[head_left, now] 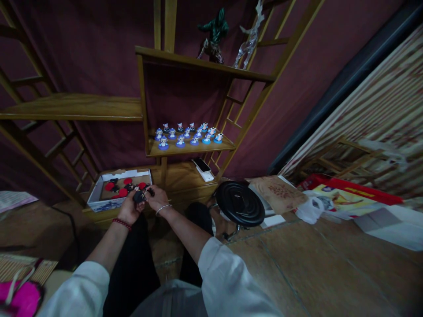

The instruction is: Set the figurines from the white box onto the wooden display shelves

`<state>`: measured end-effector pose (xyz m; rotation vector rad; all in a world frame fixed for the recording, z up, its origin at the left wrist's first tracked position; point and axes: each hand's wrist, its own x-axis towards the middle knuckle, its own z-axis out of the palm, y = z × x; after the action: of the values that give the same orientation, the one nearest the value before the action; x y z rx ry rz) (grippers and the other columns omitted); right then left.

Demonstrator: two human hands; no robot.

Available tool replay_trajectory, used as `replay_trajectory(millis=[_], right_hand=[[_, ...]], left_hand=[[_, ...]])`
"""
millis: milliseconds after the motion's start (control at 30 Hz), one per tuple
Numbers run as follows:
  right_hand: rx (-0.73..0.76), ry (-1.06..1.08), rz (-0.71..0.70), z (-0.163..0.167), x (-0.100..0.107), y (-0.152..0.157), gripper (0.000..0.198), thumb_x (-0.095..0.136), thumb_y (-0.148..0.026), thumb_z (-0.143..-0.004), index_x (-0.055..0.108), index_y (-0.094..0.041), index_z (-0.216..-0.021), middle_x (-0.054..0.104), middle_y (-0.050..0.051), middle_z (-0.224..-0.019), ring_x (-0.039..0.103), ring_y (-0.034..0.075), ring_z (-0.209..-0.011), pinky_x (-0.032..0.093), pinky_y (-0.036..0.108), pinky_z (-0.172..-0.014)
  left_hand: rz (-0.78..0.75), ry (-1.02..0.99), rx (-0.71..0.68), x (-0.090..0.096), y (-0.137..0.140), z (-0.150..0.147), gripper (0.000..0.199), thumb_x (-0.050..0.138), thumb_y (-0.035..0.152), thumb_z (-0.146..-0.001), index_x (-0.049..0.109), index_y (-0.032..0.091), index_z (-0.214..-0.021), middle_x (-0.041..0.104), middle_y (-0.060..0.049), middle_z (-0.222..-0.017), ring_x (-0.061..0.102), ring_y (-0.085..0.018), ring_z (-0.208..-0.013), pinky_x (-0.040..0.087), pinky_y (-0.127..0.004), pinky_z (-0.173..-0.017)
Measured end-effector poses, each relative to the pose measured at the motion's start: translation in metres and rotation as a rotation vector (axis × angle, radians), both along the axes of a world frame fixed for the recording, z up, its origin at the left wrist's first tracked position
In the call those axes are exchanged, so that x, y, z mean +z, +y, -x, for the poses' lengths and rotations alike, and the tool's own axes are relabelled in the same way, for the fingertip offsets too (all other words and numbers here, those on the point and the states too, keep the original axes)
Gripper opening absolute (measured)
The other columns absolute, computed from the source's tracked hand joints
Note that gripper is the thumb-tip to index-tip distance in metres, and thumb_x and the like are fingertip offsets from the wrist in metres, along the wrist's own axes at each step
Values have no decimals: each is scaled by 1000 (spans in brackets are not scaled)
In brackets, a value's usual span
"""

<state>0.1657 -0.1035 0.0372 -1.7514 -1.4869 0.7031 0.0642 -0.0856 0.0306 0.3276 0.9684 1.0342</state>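
Note:
In front of the box, my two hands are close together. My left hand (pixel 130 208) is closed round a small dark figurine (pixel 139 196) with a black round base. My right hand (pixel 158 199) pinches a small black part at its upper right; whether it is a separate piece I cannot tell. Just beyond them stands a white open box (pixel 95 193) holding several small figurines with red or black round bases (pixel 128 181). Several figurines on purple, blue and dark bases (pixel 180 141) stand in rows on the shelf (pixel 211 150) above.
A phone (pixel 201 164) and a white box-like item (pixel 207 176) lie on the lower shelf. To the right are a black round stool (pixel 239 203), a brown paper bag (pixel 277 193), a white plastic bag (pixel 310 209) and a red-and-yellow box (pixel 350 198). Two statuettes (pixel 215 35) stand higher up.

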Motion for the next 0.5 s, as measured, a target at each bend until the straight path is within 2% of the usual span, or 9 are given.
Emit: replay_trajectory(millis=[167, 333, 500], right_hand=[[8, -11, 4, 2, -1, 6, 18, 49, -27, -74, 59, -26, -88, 64, -2, -82, 58, 12, -77, 44, 22, -73], [48, -37, -21, 1, -5, 11, 18, 49, -26, -74, 60, -24, -88, 64, -1, -84, 58, 12, -77, 44, 22, -72], [87, -39, -38, 3, -11, 12, 19, 49, -27, -73, 60, -25, -89, 64, -2, -84, 58, 12, -77, 44, 22, -71]], left_hand=[[31, -10, 58, 0, 2, 1, 19, 41, 24, -82, 50, 14, -68, 52, 2, -45, 46, -8, -31, 33, -16, -29], [-7, -96, 26, -7, 1, 3, 22, 40, 27, -84, 51, 14, -70, 55, 1, -48, 48, -8, -34, 33, -16, -31], [-50, -167, 6, -17, -4, 13, 25, 39, 32, -85, 52, 14, -72, 56, 0, -53, 49, -8, -38, 27, -15, -29]])
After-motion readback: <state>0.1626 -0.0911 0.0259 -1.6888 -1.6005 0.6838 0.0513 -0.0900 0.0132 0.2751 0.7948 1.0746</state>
